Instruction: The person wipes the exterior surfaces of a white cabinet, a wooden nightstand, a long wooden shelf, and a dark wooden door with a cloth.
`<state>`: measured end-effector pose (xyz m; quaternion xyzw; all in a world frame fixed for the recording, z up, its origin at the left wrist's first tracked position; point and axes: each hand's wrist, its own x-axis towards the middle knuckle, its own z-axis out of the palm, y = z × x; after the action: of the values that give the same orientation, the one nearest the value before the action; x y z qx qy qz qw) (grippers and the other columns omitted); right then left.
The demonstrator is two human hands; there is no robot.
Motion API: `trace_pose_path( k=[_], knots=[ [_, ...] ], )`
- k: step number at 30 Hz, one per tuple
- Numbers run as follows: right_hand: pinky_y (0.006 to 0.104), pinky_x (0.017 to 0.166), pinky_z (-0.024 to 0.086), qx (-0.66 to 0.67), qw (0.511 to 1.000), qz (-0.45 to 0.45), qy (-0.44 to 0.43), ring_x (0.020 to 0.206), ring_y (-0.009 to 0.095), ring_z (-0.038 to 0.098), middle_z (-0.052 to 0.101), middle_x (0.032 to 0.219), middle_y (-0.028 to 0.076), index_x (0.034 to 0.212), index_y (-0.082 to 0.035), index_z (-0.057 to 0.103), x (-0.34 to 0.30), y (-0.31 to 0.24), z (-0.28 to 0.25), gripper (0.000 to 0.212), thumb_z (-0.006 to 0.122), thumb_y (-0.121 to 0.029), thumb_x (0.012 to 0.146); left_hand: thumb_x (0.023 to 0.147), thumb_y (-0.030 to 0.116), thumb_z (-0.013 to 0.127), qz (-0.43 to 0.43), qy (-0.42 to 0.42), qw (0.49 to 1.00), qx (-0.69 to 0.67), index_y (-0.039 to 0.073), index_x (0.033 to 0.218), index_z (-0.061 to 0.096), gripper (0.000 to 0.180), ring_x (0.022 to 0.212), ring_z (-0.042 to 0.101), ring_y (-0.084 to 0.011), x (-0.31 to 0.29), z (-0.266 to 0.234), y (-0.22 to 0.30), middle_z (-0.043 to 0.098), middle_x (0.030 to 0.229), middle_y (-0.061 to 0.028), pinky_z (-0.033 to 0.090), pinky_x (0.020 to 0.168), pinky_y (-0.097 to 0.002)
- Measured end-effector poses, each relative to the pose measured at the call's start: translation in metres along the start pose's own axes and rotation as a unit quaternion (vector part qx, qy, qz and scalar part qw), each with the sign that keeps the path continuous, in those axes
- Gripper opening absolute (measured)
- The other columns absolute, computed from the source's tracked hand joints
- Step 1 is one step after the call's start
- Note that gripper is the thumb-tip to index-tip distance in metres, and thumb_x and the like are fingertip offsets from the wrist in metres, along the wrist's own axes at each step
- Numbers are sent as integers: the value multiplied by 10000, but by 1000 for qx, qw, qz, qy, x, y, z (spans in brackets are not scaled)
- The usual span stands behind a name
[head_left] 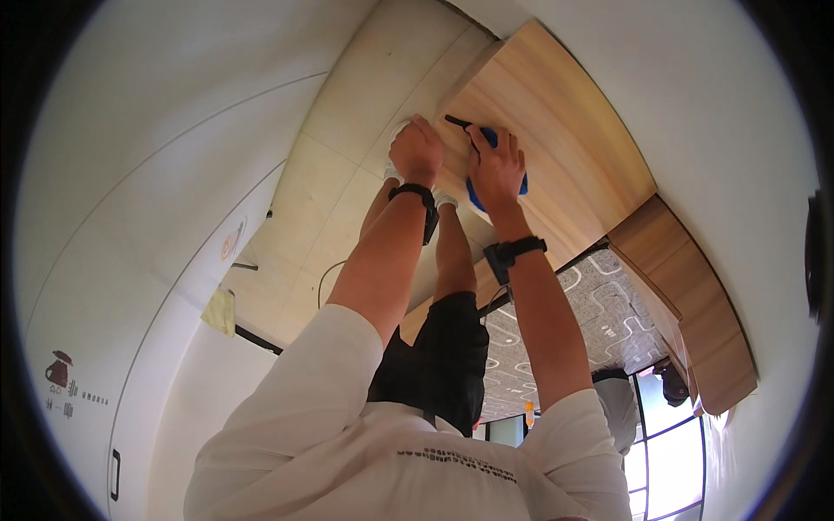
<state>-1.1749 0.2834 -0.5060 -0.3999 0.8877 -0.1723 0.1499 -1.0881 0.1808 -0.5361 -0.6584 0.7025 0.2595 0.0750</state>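
My right hand (498, 169) is pressed down on the wooden surface (565, 122), its fingers curled over a soft-looking blue thing (474, 196). Blue shows on both sides of the hand and above the fingers. A thin black bar (457, 121) sticks out from the same place toward the upper left; whether it belongs to the blue thing I cannot tell. Just left of the wood's edge, my left hand (417, 152) is closed in a fist above the pale tiled floor. Anything inside that fist is hidden. Both wrists wear black bands.
White cabinet doors (130, 260) with a black handle (115, 474) rise on the left. A lower wooden piece (686, 295) joins the surface at the right. A grey patterned rug (565, 321), an orange bottle (529, 414) and a bright window (673, 460) lie behind me. My feet stand beside the wood.
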Motion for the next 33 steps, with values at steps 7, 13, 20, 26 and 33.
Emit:
trace_pose_path(
  k=[7,13,20,26,33],
  knots=[
    [461,798,481,-27,994,76,75,1047,326,556,559,1084,97,1146,-268,677,47,14,-13,334,652,-158,831,994,325,314,3,-9,1000,-11,-2,762,690,550,792,666,-453,-7,-6,7,690,835,-248,534,748,-537],
    [488,814,487,4,998,56,-15,1103,340,521,533,1159,115,1199,-269,652,2,-8,-12,365,652,-188,844,989,327,316,-20,-10,1000,8,11,774,697,540,786,666,-449,1,-4,2,690,829,-243,534,737,-534],
    [512,831,496,-112,992,53,28,1163,365,489,506,1223,139,1316,-271,572,104,-16,-12,417,592,-295,901,985,331,317,-3,9,1000,15,9,748,688,546,744,663,-454,-1,-4,2,688,789,-230,537,691,-537],
    [566,868,477,-75,977,196,34,1207,388,467,457,1322,187,1433,-248,462,84,32,-22,487,512,-382,967,986,339,321,1,-2,1000,2,10,719,681,556,733,661,-456,2,-2,-2,686,784,-234,538,686,-537],
    [561,1069,352,-204,971,123,24,1398,414,318,330,1537,189,1505,-87,323,31,113,-27,623,429,-422,991,985,353,308,-14,-41,999,11,-1,794,705,566,818,661,-464,0,-7,12,686,844,-264,518,787,-554]
  ],
)
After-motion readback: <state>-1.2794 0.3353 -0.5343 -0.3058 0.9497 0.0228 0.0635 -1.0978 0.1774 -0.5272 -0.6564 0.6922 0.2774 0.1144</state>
